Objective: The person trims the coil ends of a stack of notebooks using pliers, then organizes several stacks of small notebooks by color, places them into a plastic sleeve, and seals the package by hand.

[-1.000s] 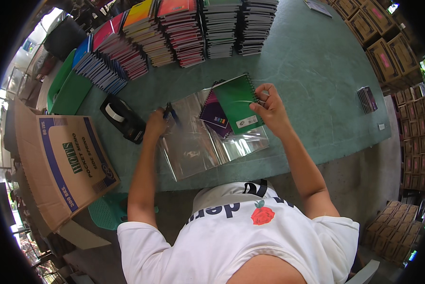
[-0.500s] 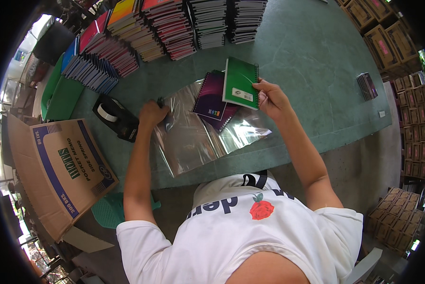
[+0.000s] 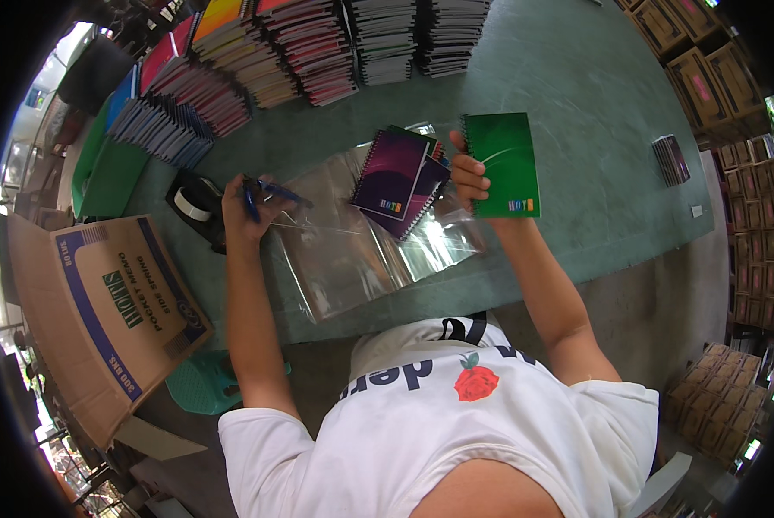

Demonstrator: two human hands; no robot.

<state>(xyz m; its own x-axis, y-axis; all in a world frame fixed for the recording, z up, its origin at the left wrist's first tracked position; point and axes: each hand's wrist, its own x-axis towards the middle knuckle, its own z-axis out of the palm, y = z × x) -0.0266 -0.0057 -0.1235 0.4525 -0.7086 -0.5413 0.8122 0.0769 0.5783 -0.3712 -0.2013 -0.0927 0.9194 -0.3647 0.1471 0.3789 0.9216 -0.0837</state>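
My left hand [image 3: 247, 210] is closed on small pliers with blue handles [image 3: 276, 189], their dark tip pointing right over the plastic. In my right hand [image 3: 471, 180] a green spiral notebook [image 3: 506, 160] is held upright by its coil edge, front cover showing. Between my hands lies a small pile of spiral notebooks, a purple notebook [image 3: 389, 173] on top, fanned unevenly. Beneath the pile is a shiny clear plastic sheet or bag [image 3: 335, 268] spread over the table.
Tall stacks of spiral notebooks [image 3: 309, 52] line the far left of the green table [image 3: 577, 173]. A black tape dispenser [image 3: 193, 207] stands beside my left hand. At the left is an open cardboard box [image 3: 128, 302]; a small notebook stack [image 3: 670, 160] lies at the right. Cartons [image 3: 754, 224] are piled beyond.
My left hand has lifted from the plastic with the pliers now plainly visible. My right hand has moved the green notebook right, off the pile, and turned it to show its front cover.
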